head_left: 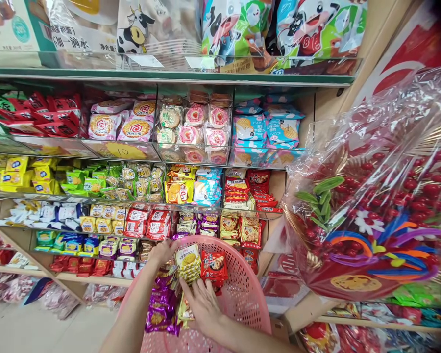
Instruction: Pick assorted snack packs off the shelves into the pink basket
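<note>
A pink perforated plastic basket [248,289] fills the lower middle of the view, tilted against the front of the shelves. My left hand [160,254] is closed at its far left rim, its fingertips partly hidden. Inside the basket, my right hand [203,303] lies open with fingers spread over the packets, touching a yellowish packet [184,311] under it. Just beyond its fingertips are a stack of cream-and-green biscuit packets [188,262] and red biscuit packets [213,268]. Shiny purple packets [161,306] lie along the basket's left side, below my left forearm.
Stepped shelves with clear fronts hold many small snack packets, including red ones [147,223] and blue ones [250,128]. Large bags [238,29] stand on the top shelf [169,76]. At right, a plastic-wrapped decoration with red berries [371,196] juts out close to the basket.
</note>
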Available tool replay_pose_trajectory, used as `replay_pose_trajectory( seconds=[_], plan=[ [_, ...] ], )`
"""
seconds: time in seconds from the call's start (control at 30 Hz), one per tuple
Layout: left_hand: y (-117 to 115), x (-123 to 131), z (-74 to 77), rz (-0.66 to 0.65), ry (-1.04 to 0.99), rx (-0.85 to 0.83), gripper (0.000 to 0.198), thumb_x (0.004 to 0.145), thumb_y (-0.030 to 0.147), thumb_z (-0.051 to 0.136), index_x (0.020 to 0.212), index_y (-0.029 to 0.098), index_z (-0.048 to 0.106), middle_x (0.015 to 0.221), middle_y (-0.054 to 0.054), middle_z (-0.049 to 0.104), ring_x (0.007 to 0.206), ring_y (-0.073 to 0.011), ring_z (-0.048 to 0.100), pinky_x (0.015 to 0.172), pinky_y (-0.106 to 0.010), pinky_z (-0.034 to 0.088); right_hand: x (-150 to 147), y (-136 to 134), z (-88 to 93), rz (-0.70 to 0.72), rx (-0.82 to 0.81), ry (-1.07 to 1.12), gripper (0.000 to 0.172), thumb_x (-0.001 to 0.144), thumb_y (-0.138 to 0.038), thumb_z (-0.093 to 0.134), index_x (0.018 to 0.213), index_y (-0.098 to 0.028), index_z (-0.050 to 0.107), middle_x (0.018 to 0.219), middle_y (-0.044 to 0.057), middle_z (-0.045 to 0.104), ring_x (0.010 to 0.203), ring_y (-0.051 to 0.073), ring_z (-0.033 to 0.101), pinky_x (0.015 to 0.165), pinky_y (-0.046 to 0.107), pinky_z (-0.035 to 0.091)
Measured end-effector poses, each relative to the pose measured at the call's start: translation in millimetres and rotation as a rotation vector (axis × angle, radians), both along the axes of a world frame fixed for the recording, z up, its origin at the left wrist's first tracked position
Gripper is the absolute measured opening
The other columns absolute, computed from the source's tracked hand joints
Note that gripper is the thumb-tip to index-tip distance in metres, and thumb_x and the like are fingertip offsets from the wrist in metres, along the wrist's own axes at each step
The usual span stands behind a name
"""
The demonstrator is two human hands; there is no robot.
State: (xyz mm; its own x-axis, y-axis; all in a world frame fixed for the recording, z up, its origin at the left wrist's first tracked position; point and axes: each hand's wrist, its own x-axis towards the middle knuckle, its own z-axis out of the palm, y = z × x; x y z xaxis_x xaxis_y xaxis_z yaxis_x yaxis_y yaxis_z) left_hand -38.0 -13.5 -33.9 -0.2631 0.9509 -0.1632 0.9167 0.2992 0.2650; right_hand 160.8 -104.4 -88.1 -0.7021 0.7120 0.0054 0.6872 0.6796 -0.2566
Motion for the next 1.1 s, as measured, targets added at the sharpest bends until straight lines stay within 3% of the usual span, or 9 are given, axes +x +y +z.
replay_pose_trajectory(
  seconds=[0.23, 0.47, 0.77, 0.9, 1.0, 1.1],
  plan=[
    [0.9, -1.8, -2.5, -0.001, 0.002, 0.006, 0.064, 0.079, 0.062, 0.022, 0.102, 0.017, 0.061, 0.1, -0.018, 0.067, 0.098, -0.0321, 0.061, 0.081, -0.041, 0.044, 0.0, -0.6, 3.7, 0.009, -0.006, 0.002, 0.113, 0.056, -0.027, 0.077, 0.141, -0.023, 0.004, 0.121, 0.016, 0.05, 0.114, 0.034, 0.043, 0.099, 0.054, 0.029],
    [-0.2, -1.5, -2.6, -0.015, 0.024, 0.003, 0.067, 0.079, 0.064, 0.019, 0.102, 0.017, 0.061, 0.098, -0.019, 0.068, 0.096, -0.0334, 0.061, 0.08, -0.042, 0.044, 3.7, -1.1, 5.4, 0.058, 0.031, 0.007, 0.119, 0.051, -0.033, 0.081, 0.141, -0.023, 0.004, 0.126, 0.017, 0.046, 0.118, 0.034, 0.039, 0.102, 0.054, 0.026],
    [-1.6, 0.1, -0.4, -0.008, 0.042, -0.01, 0.067, 0.08, 0.063, 0.017, 0.103, 0.018, 0.06, 0.099, -0.019, 0.067, 0.097, -0.0327, 0.061, 0.081, -0.042, 0.043, 8.3, 6.5, 7.8, 0.131, 0.065, 0.044, 0.11, 0.059, -0.03, 0.076, 0.141, -0.024, 0.002, 0.114, 0.011, 0.053, 0.103, 0.029, 0.046, 0.094, 0.053, 0.034],
    [-2.7, 1.1, 1.6, -0.013, 0.015, 0.0, 0.065, 0.08, 0.062, 0.018, 0.102, 0.017, 0.061, 0.1, -0.019, 0.067, 0.097, -0.0332, 0.061, 0.081, -0.043, 0.043, 9.8, 7.4, 6.1, 0.144, 0.045, 0.085, 0.112, 0.056, -0.035, 0.078, 0.141, -0.023, 0.005, 0.116, 0.011, 0.052, 0.105, 0.029, 0.045, 0.096, 0.053, 0.031],
    [-2.8, 1.6, 2.4, -0.007, 0.007, 0.003, 0.064, 0.08, 0.061, 0.02, 0.102, 0.017, 0.062, 0.1, -0.02, 0.067, 0.098, -0.0336, 0.06, 0.081, -0.043, 0.043, 15.2, 1.8, 18.9, 0.174, 0.022, 0.143, 0.108, 0.058, -0.049, 0.073, 0.14, -0.024, 0.007, 0.122, 0.011, 0.049, 0.111, 0.03, 0.042, 0.098, 0.052, 0.029],
    [-2.8, 2.5, 3.9, 0.002, 0.009, -0.007, 0.064, 0.081, 0.061, 0.02, 0.103, 0.017, 0.061, 0.101, -0.019, 0.067, 0.098, -0.0327, 0.061, 0.081, -0.042, 0.043, 26.6, -2.6, 46.4, 0.154, 0.031, 0.279, 0.082, 0.072, -0.055, 0.058, 0.138, -0.027, 0.019, 0.121, 0.007, 0.051, 0.108, 0.025, 0.043, 0.096, 0.045, 0.032]
  ],
)
